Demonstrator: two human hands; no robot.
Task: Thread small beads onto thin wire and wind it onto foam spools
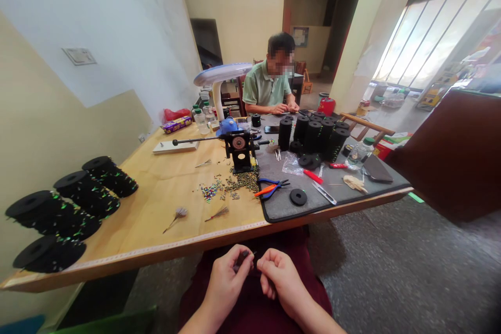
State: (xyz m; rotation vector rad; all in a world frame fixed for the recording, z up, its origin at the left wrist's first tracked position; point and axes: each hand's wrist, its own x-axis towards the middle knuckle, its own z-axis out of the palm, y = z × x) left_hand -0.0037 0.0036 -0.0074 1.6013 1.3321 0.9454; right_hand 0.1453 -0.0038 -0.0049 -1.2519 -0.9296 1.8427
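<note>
My left hand [226,277] is closed around a small dark piece [241,259] above my lap, in front of the table edge. The piece looks black and rounded, but most of it is hidden by my fingers. Just to its right, my right hand [282,277] is closed with thumb and index finger pinched together. Whatever lies in that pinch is too small to make out. Nearest on the table beyond my hands are a black foam ring [298,197], blue-handled pliers [274,189] with an orange part, and tweezers [324,193].
Black foam spools [312,138] stand on the grey mat [282,211]; more spools [84,193] stand at left. Small metal parts [240,182] and coloured beads [210,192] lie before a black hand-cranked device [239,151]. A lamp [223,74] stands behind. Another person [266,86] sits opposite, hands together.
</note>
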